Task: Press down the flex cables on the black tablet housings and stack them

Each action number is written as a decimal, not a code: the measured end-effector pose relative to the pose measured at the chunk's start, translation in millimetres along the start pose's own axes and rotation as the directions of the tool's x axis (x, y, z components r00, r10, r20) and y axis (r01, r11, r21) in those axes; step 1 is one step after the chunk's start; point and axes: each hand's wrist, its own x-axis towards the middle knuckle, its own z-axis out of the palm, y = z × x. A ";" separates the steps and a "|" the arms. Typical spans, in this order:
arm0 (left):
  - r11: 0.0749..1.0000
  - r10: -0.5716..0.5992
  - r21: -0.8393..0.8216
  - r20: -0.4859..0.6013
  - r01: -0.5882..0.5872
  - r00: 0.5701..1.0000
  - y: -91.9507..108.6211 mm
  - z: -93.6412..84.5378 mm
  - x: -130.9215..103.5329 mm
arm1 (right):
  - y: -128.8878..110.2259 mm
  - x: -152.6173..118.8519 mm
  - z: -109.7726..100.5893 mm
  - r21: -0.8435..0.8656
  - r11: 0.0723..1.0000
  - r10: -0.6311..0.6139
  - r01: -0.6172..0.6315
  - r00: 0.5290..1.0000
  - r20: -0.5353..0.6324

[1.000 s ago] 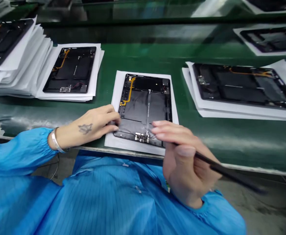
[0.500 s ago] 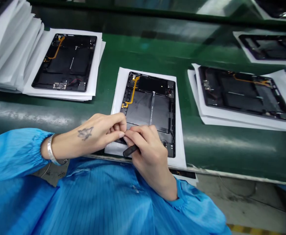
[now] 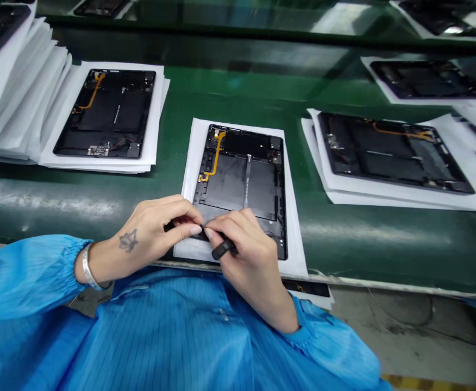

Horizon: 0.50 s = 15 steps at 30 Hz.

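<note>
Green conveyor belt (image 3: 238,98) runs across the whole view, with opened-up tablets lying on white sheets all along it. The one being worked on, the centre tablet (image 3: 242,179), sits back-off on its own white sheet (image 3: 293,217) right at the near edge of the belt, long axis running 12 to 6, with the orange flex cable (image 3: 213,157) up in its 11 o'clock corner and the bottom end pointing at the person. Left hand (image 3: 152,233) comes in from 9 o'clock, back of the hand up, fingers curled, thumb and forefinger pinched down at the tablet's lower-left corner. Right hand (image 3: 250,255) comes up from 5 o'clock, fingers closed around a thin black tool (image 3: 221,250), its blunt end sticking out toward the person and the working tip hidden under the fingertips, which touch the left hand's. Can't tell what's being pinched there. Compared with half a second back, both hands are basically in the same huddle at that corner; a second ago the right hand was off the tablet at 4 o'clock with the tool sticking out sideways. At 10 o'clock is another open tablet (image 3: 107,111) on a paper stack (image 3: 13,108), and at 2 o'clock a sideways one (image 3: 393,152).
</note>
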 end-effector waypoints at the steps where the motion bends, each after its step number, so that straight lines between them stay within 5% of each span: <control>1: 1.000 0.007 0.006 0.000 -0.007 1.000 0.7 0.6 0.6 | -0.2 0.1 0.1 -0.001 1.000 0.002 -0.002 1.000 0.000; 8: 0.990 0.040 0.135 0.046 -0.046 0.998 0.0 -6.2 7.2 | 2.0 -2.0 -1.9 -0.019 0.998 -0.055 0.054 0.998 -0.038; 15: 0.853 0.185 0.442 0.240 -0.277 0.953 -11.7 -10.3 0.2 | 8.9 -10.3 -2.5 -0.119 0.972 -0.194 0.202 0.978 0.075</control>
